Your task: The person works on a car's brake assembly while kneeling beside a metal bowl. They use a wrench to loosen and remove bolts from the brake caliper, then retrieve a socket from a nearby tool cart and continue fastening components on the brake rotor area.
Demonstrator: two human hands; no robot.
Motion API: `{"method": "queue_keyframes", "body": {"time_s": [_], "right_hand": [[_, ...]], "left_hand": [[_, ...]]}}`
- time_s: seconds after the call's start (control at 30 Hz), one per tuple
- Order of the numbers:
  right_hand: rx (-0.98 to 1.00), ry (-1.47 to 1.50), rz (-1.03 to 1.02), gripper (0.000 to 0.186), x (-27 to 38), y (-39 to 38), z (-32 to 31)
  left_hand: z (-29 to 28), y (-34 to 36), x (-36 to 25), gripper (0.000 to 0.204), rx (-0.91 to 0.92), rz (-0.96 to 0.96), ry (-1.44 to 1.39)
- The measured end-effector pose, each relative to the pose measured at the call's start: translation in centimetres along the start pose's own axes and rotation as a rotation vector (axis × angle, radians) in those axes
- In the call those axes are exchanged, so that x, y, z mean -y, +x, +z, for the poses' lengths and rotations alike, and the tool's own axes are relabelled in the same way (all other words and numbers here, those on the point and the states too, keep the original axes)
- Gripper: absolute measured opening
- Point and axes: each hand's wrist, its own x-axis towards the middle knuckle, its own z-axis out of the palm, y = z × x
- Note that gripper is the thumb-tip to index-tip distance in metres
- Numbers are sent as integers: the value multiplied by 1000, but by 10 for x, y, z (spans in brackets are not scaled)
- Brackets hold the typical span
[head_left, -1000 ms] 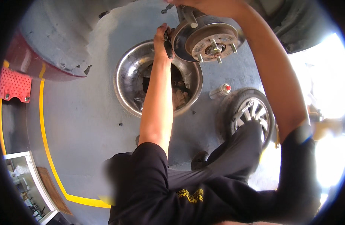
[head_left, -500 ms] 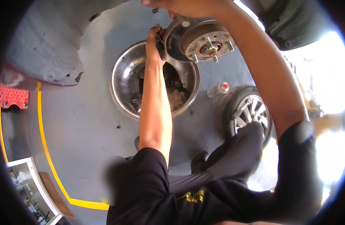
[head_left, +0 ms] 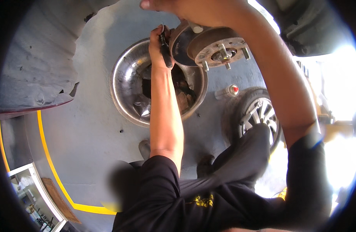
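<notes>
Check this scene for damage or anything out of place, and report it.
The grey panel at left looks damaged: its lower right corner is ragged and notched. The centre of the brake disc looks brown, perhaps rusted. A small dark object lies loose on the floor outside the metal basin, too small to identify.

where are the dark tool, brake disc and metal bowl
Dark tool (head_left: pixel 166 53), head view: on its handle.
Brake disc (head_left: pixel 208 55), head view: on its studded face.
Metal bowl (head_left: pixel 125 86), head view: on its left inner wall.
</notes>
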Motion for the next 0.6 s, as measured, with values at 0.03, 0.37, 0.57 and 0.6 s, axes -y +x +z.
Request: {"method": "queue_keyframes", "body": {"time_s": [0.03,0.37,0.57,0.6], "right_hand": [[-10,29,-18,36,-1,1,1],[-154,192,-50,46,12,-20,-6],[-109,342,18,42,9,-14,-14],[-208,295,-33,42,5,-14,2]], "left_hand": [[-3,2,2,28,-52,45,33],[11,8,-5,27,-127,158,246],[-5,22,-1,26,-43,125,163],[-2,22,-1,26,-36,119,165]]}}
